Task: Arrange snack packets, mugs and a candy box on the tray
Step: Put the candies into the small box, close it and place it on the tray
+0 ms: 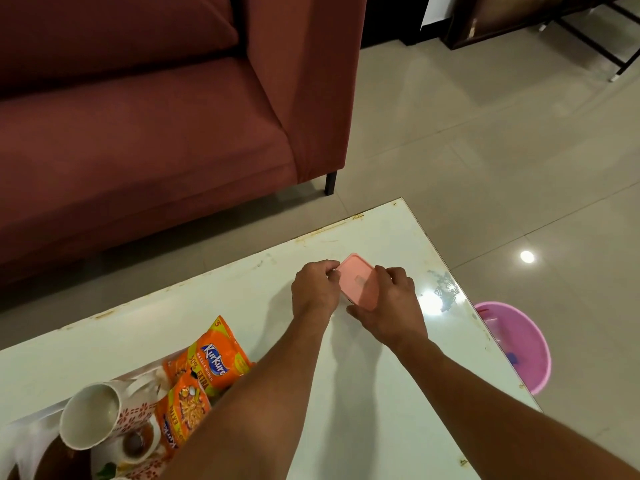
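A small box with a pink lid (358,280) sits on the white table near its far right corner. My left hand (317,289) grips its left edge and my right hand (391,306) holds its near right side, fingers curled round the lid. At the lower left lies a printed tray (31,441). On the tray stand a white mug with a red pattern (91,415) and two orange Kurkure snack packets (216,358), (183,414). My left forearm crosses over the tray's right side.
A dark red sofa (138,133) stands beyond the table's far edge. A pink plastic tub (519,344) sits on the tiled floor right of the table (381,393). Dark furniture legs show at the top right.
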